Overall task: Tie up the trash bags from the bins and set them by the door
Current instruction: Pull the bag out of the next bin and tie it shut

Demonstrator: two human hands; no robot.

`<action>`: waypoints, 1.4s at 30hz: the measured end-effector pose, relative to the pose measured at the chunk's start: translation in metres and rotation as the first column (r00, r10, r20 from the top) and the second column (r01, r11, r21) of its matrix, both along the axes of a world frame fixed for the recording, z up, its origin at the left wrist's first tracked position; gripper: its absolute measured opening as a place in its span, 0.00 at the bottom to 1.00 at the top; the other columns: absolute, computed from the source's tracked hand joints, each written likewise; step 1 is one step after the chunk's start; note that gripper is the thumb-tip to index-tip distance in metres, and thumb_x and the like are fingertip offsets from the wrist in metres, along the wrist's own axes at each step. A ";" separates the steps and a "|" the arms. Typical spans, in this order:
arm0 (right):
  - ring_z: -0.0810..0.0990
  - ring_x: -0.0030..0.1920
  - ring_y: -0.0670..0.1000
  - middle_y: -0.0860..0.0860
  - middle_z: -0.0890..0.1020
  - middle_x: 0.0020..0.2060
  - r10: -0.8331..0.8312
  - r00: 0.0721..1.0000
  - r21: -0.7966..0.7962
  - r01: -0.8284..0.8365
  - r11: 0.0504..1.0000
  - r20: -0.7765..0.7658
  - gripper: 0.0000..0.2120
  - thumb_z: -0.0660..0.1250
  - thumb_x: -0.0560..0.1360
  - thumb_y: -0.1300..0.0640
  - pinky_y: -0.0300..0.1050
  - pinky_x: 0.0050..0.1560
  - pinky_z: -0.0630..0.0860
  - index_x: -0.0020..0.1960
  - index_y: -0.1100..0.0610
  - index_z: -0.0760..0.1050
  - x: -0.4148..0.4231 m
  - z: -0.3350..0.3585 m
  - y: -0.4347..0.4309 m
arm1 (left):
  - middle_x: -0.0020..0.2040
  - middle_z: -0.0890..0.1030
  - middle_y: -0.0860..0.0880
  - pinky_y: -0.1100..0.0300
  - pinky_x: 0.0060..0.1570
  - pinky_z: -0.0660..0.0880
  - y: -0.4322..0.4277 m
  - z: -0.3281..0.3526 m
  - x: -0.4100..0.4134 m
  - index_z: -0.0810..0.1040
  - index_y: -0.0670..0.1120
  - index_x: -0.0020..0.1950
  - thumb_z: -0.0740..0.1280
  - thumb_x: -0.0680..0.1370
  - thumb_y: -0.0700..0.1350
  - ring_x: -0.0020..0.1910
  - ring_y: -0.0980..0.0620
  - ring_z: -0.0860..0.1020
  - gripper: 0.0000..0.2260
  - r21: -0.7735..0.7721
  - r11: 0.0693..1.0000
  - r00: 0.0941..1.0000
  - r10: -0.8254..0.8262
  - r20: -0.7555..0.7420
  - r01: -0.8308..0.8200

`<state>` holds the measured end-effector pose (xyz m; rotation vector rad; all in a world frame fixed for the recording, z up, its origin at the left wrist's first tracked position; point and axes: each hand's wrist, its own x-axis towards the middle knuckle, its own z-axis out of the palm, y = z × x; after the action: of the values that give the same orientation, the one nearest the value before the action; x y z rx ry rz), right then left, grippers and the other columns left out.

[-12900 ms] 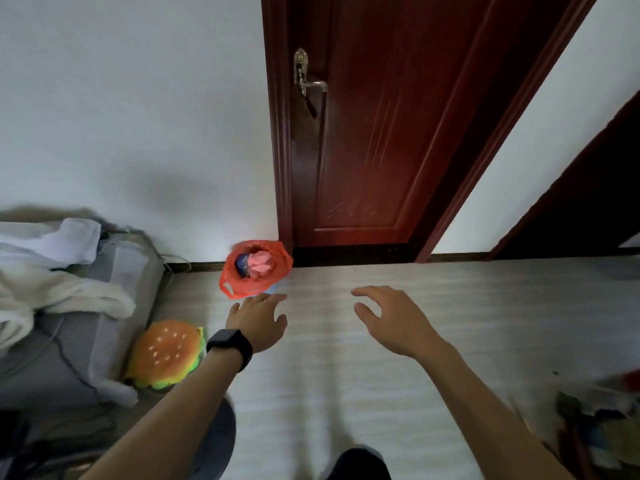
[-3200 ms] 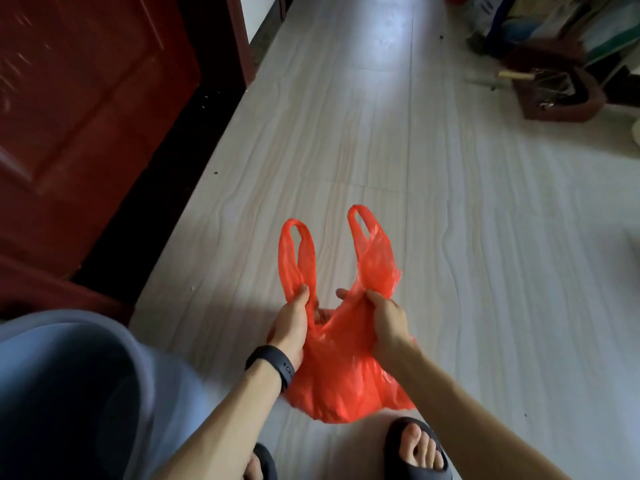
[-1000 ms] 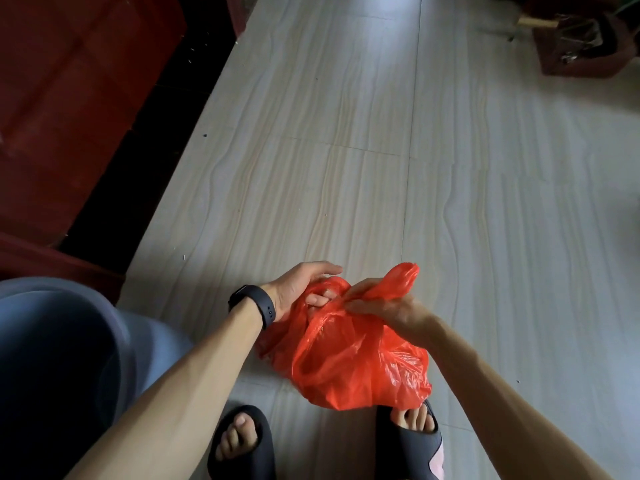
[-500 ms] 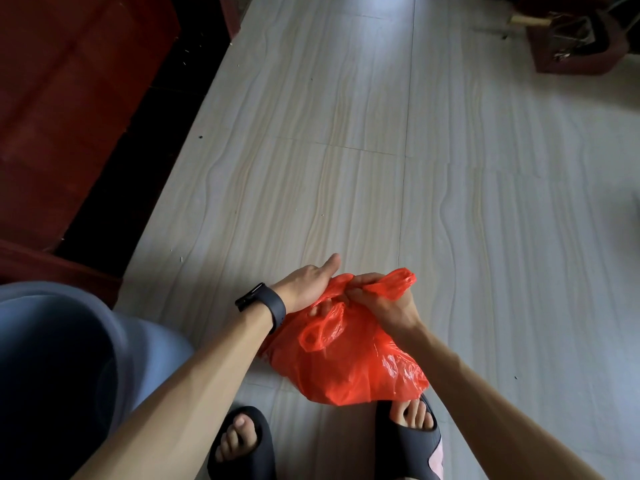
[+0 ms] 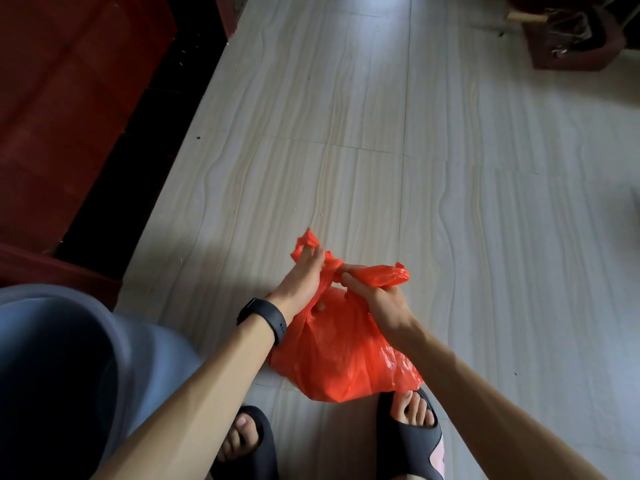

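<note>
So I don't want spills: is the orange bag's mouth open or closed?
Closed: the orange bag is gathered at the top, its handles crossed into a twist that the left hand and right hand pull apart.

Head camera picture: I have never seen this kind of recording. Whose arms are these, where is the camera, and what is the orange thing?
There is no machine here. A person wears the camera on the head, so it looks down along their own arms to the floor. The left hand, with a black wristband, and the right hand each pull one handle of an orange plastic trash bag, crossed into a knot. Each grip is closed on the bag. Below are the person's feet in dark slippers. At left stands a dark red door, at top right some blurred clutter.
</note>
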<state>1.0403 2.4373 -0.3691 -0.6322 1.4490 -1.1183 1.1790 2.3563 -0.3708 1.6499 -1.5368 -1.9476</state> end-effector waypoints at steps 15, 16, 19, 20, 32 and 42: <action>0.86 0.44 0.54 0.56 0.86 0.45 -0.081 0.992 -0.011 0.083 0.996 0.099 0.14 0.75 0.70 0.69 0.47 0.49 0.81 0.54 0.64 0.78 0.009 -0.008 0.004 | 0.41 0.85 0.43 0.48 0.49 0.81 0.008 0.011 0.009 0.85 0.42 0.42 0.72 0.70 0.54 0.41 0.42 0.84 0.15 0.315 0.834 0.875 0.484 -0.027 -0.452; 0.86 0.43 0.54 0.57 0.85 0.44 -0.084 0.990 -0.007 0.085 0.996 0.115 0.14 0.75 0.71 0.69 0.46 0.46 0.81 0.55 0.65 0.77 0.011 -0.006 0.004 | 0.43 0.86 0.43 0.47 0.54 0.80 0.008 0.011 0.009 0.85 0.44 0.43 0.70 0.71 0.57 0.43 0.42 0.84 0.16 0.319 0.861 0.908 0.419 -0.003 -0.396; 0.84 0.39 0.51 0.55 0.85 0.41 -0.082 0.987 -0.008 0.084 0.996 0.135 0.09 0.74 0.73 0.67 0.43 0.42 0.80 0.51 0.65 0.78 0.013 0.000 0.003 | 0.44 0.86 0.44 0.48 0.54 0.79 0.008 0.016 0.007 0.85 0.48 0.41 0.63 0.79 0.59 0.42 0.43 0.84 0.18 0.318 0.894 0.936 0.349 -0.055 -0.314; 0.84 0.39 0.49 0.53 0.85 0.40 -0.072 0.993 -0.007 0.073 0.997 0.091 0.06 0.74 0.74 0.64 0.42 0.42 0.79 0.49 0.63 0.80 0.013 0.003 0.002 | 0.45 0.86 0.44 0.48 0.53 0.79 0.010 0.015 0.005 0.86 0.49 0.44 0.62 0.80 0.58 0.42 0.43 0.84 0.18 0.263 0.906 0.931 0.360 -0.068 -0.331; 0.85 0.46 0.56 0.54 0.84 0.39 -0.553 0.622 0.348 0.430 0.833 0.554 0.17 0.56 0.84 0.50 0.51 0.52 0.79 0.38 0.56 0.70 0.006 0.008 -0.012 | 0.52 0.85 0.49 0.52 0.44 0.80 0.019 0.018 -0.004 0.70 0.49 0.38 0.56 0.84 0.46 0.42 0.46 0.84 0.14 0.647 0.547 0.512 0.815 -0.269 -0.531; 0.59 0.18 0.46 0.47 0.60 0.21 -0.732 0.648 0.472 0.588 0.657 0.212 0.15 0.51 0.76 0.65 0.42 0.30 0.62 0.33 0.52 0.61 -0.034 -0.012 0.024 | 0.27 0.64 0.52 0.60 0.36 0.69 0.018 -0.009 0.033 0.65 0.48 0.35 0.50 0.76 0.36 0.21 0.53 0.66 0.13 0.455 0.432 0.460 0.886 -0.054 -0.779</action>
<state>1.0068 2.4617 -0.3815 0.4521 1.5118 -1.3865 1.2122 2.3745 -0.3795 1.6423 -0.0519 -1.7452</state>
